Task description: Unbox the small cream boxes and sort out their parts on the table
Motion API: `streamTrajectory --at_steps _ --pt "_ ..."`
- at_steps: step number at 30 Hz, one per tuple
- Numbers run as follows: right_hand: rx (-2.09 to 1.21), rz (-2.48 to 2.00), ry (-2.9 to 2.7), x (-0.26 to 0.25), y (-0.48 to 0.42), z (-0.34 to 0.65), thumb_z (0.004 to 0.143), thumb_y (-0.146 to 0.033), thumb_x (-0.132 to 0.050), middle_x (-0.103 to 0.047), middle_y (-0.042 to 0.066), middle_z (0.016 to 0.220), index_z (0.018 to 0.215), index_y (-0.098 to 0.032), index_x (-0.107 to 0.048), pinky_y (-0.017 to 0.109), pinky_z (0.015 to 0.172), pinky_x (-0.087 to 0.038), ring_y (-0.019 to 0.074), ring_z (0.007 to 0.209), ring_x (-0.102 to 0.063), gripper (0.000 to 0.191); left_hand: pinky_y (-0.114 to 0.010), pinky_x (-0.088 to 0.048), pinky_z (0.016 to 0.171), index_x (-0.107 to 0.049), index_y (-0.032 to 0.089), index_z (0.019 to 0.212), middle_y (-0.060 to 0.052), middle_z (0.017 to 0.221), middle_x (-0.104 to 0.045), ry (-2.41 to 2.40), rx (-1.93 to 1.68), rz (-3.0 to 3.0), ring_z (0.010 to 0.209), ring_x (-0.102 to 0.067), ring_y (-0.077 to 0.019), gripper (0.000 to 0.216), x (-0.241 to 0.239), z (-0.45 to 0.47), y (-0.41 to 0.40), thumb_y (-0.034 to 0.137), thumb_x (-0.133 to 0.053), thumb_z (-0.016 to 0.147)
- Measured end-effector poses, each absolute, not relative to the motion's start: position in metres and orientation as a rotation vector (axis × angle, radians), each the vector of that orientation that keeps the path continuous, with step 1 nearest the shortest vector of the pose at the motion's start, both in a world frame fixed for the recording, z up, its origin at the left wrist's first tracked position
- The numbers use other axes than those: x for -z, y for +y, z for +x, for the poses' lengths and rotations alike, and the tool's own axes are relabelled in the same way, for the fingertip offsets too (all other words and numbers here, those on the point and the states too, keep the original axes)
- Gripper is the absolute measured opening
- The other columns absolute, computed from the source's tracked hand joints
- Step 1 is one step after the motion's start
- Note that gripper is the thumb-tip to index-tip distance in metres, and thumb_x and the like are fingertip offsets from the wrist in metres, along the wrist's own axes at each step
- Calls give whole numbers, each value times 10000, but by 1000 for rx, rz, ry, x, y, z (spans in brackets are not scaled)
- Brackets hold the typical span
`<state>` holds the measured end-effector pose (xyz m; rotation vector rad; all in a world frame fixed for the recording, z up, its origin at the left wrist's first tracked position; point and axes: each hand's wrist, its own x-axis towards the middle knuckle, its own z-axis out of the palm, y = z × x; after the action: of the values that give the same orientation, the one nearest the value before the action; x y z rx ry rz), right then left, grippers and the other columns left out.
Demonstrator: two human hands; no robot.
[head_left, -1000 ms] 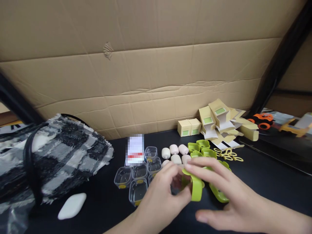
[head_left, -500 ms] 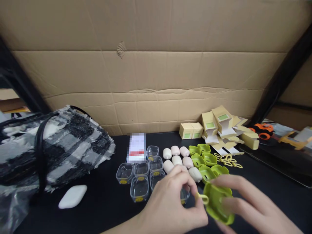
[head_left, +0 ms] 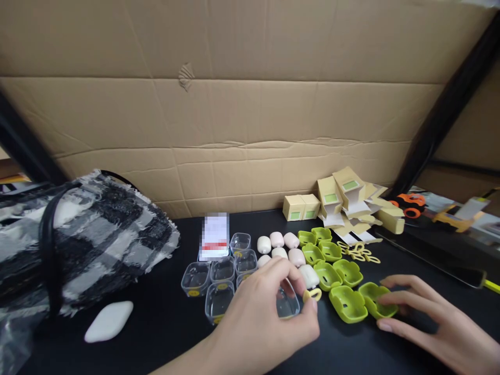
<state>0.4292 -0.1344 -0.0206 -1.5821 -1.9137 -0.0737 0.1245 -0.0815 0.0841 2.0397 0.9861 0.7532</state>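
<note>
Between thumb and forefinger, my left hand (head_left: 269,307) pinches a small pale yellow loop (head_left: 313,295) over the clear tubs. My right hand (head_left: 433,317) has its fingers and thumb around a green scalloped cup (head_left: 377,301) that rests on the table. One fingertip reaches into that cup. It lies beside another green cup (head_left: 348,304), at the near end of a double row of the same cups. Whitish and pinkish rounded blocks (head_left: 296,257) sit left of the row, partly behind my left hand. More yellow loops (head_left: 358,252) lie in a small heap to the right.
Several clear tubs (head_left: 196,278) stand left of my left hand, below a phone (head_left: 214,237). Small cardboard boxes (head_left: 294,207) and opened cartons (head_left: 351,195) are at the back. A checkered bag (head_left: 117,234) and a white rounded case (head_left: 109,321) are at left.
My right hand has moved right and lowered the green cup onto the table beside the row. The yellow loop, near the cup before, is now apart from it, still in my left hand.
</note>
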Motion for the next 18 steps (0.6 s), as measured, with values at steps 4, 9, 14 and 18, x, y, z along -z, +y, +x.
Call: streamTrajectory --at_steps 4,9,14,18 --pt "44 -1509 -1824 21 -133 423 714 -522 -695 -641 71 889 771 -241 -733 261 551 -573 169 598 -650 289 -312 -453 715 -493 215 725 9 773 -612 974 -752 2029 752 -590 -169 63 -84 125 -80 178 -545 725" --pt "121 -1438 -1728 2 -133 407 736 -440 -696 -601 54 841 862 -242 -688 287 526 -526 156 567 -577 234 -295 -447 710 -505 213 730 15 770 -607 966 -724 2022 751 -582 -160 59 -83 124 -80 191 -559 737" --pt "-257 -1178 -1923 -47 -125 354 814 -298 -632 -641 12 723 841 -259 -653 230 523 -522 157 618 -623 51 -258 -425 653 -536 207 749 28 725 -549 918 -597 2053 697 -549 -140 53 -84 124 -83 212 -589 754" --pt "-441 -1041 -2146 -62 -117 325 859 -230 -605 -642 -6 731 871 -229 -620 204 565 -506 111 612 -600 19 -251 -401 621 -554 203 773 34 694 -523 919 -546 2098 657 -519 -134 10 -83 125 -83 195 -558 767"
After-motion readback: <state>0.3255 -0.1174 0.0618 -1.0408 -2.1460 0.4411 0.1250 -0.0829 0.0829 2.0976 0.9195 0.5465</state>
